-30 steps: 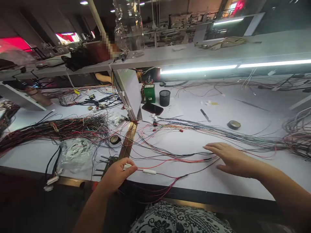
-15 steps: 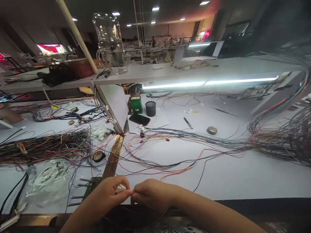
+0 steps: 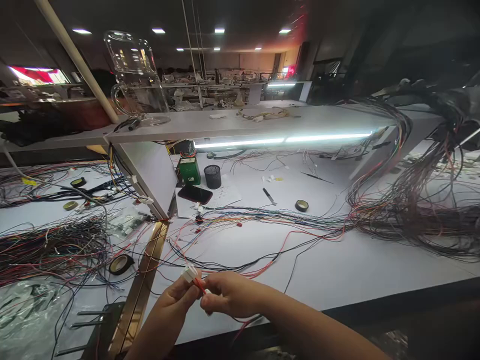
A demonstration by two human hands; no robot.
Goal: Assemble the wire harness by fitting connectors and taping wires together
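Note:
Near the front edge of the white table, my left hand (image 3: 175, 302) pinches a white plastic connector (image 3: 189, 273) between thumb and fingers. Short red wires (image 3: 199, 285) run out of the connector toward my right hand (image 3: 233, 296), whose thumb and forefinger are closed on them. A small white piece shows at the right fingertips; its kind I cannot make out. Behind both hands, a bundle of long thin wires (image 3: 262, 215) stretches across the table, with red and black strands (image 3: 258, 265) nearest to me.
A roll of black tape (image 3: 120, 264) lies left of my hands, another tape roll (image 3: 301, 205) farther back. Beyond the wires are a phone (image 3: 195, 194), a green box (image 3: 189, 171) and a black mesh cup (image 3: 213, 177). A thick wire bundle (image 3: 397, 210) hangs off the shelf at right.
My view has shifted to the right. The white connector, mostly hidden by my left hand before, now shows above its fingers, and red wires are visible between my hands.

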